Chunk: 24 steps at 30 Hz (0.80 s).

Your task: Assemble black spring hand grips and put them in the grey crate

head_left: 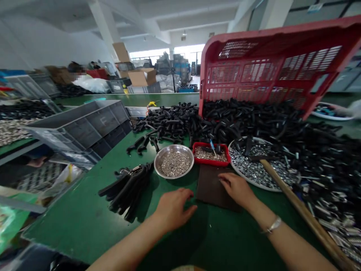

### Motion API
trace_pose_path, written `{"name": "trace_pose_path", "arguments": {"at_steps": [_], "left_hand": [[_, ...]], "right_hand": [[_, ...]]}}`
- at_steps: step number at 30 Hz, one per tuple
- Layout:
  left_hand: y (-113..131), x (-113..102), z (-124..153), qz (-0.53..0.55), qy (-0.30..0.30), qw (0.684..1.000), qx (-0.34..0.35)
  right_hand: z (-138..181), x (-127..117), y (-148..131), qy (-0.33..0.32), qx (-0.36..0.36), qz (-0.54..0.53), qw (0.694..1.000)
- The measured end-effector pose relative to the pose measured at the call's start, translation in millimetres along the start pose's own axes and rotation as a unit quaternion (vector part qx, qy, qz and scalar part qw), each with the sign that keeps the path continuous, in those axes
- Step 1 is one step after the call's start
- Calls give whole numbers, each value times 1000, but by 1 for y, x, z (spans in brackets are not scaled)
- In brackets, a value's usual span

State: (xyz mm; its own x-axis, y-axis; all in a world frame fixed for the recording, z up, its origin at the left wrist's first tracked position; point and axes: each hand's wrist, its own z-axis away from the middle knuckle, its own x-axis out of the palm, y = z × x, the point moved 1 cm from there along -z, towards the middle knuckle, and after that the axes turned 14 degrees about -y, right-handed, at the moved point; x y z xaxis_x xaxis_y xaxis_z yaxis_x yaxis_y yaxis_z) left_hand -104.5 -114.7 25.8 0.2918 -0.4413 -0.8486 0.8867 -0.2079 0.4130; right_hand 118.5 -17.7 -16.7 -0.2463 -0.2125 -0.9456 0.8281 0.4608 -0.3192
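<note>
My left hand (175, 209) is over the green tabletop (84, 222), thumb and fingers apart, with nothing in it. Over the dark brown pad (210, 188), the thumb and fingers of my right hand (237, 189) are pinched together; whatever they hold, if anything, is too small to make out. Just beyond my hands stand a metal bowl (158, 171) of small shiny parts and a red tray (211, 163) with similar parts and a blue-handled screwdriver (212, 144). Left of the bowl lies a bunch of black handle-like parts (128, 190).
A hammer (293, 195) rests with its head on a white round tray (258, 185) of metal pieces. Black parts (180, 122) are heaped behind, under a tilted red crate (254, 75). Grey bins (93, 124) stand left. A person (81, 77) is far back.
</note>
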Motion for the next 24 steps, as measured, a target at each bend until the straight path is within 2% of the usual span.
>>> {"name": "trace_pose_path", "arguments": {"at_steps": [3, 6, 13, 16, 20, 24], "left_hand": [[15, 8, -36, -1, -3, 999, 35], [21, 8, -61, -1, -10, 999, 47], [21, 10, -87, -18, 9, 999, 46], [24, 11, -97, -31, 16, 998, 46], [33, 15, -107, -44, 15, 998, 40], [33, 22, -117, -44, 24, 997, 61]], "right_hand": [[-2, 1, -2, -34, 4, 35, 999], [-4, 2, -3, -55, 11, 60, 997], [-9, 5, -2, -88, 8, 120, 989], [-21, -7, 1, -79, -1, 122, 989], [-53, -34, 1, -16, 40, 114, 993], [-78, -56, 7, -18, 75, 111, 991]]}}
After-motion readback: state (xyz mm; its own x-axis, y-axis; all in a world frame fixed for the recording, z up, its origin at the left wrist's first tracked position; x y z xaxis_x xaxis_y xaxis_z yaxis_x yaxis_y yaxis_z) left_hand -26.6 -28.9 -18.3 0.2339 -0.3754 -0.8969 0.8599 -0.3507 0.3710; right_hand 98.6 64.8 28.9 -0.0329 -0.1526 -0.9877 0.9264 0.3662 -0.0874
